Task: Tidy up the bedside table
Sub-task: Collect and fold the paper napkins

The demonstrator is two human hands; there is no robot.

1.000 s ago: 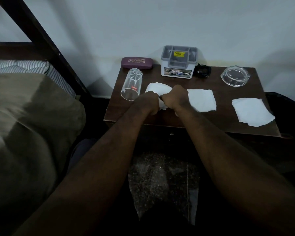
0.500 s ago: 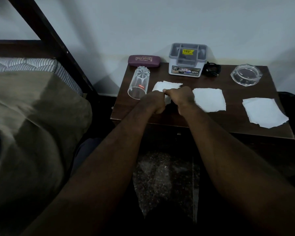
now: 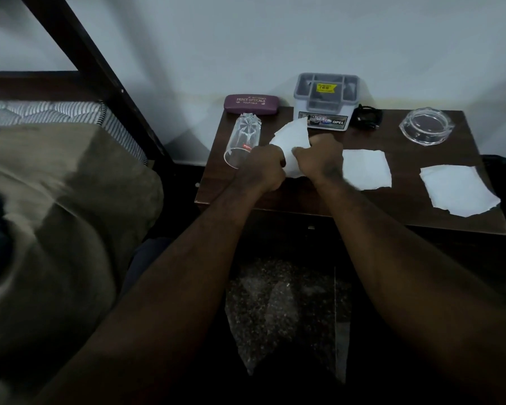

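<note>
On the dark wooden bedside table (image 3: 304,197) both of my hands grip one white tissue (image 3: 292,135). My left hand (image 3: 263,168) and my right hand (image 3: 319,159) pinch its near part, and its far edge stands up off the table. Two more white tissues lie flat: one (image 3: 365,168) just right of my right hand, another (image 3: 459,188) near the table's right front corner. A clear drinking glass (image 3: 243,138) lies on its side left of my hands.
Along the back stand a maroon spectacle case (image 3: 251,104), a grey compartment box (image 3: 326,102), a black cable bundle (image 3: 367,119) and a clear glass ashtray (image 3: 425,127). A bed with an olive blanket (image 3: 56,214) fills the left. Speckled floor (image 3: 278,314) shows below.
Both hands have lifted the tissue, so its far edge now rises off the table instead of lying flat. The view has shifted slightly left.
</note>
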